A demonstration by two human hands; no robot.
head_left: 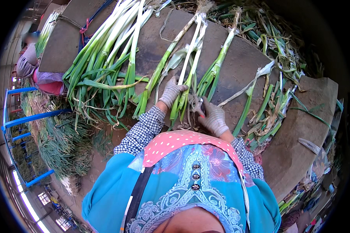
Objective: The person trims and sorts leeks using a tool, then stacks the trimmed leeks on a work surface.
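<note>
Both my hands wear greyish gloves. My left hand (pixel 172 92) is closed on the lower green part of a pair of long green onions (pixel 191 64), whose white shafts point away from me. Beside their leaves, my right hand (pixel 214 119) is closed, with a small grey, red-marked thing at its fingertips that I cannot make out. Left of these lies a brownish, untrimmed green onion (pixel 165 62). Another green onion (pixel 220 58) with dry roots lies to the right. A thick pile of cleaned green onions (pixel 109 50) covers the table's left part.
The dark work table (pixel 237 83) curves around me. Stripped leaves (pixel 276 42) heap up at the far right, and more scraps lie nearer. A brown board (pixel 305 143) stands at the right. Unpeeled bundles (pixel 54 132) are by a blue frame (pixel 37 119); a person (pixel 42 73) sits at the far left.
</note>
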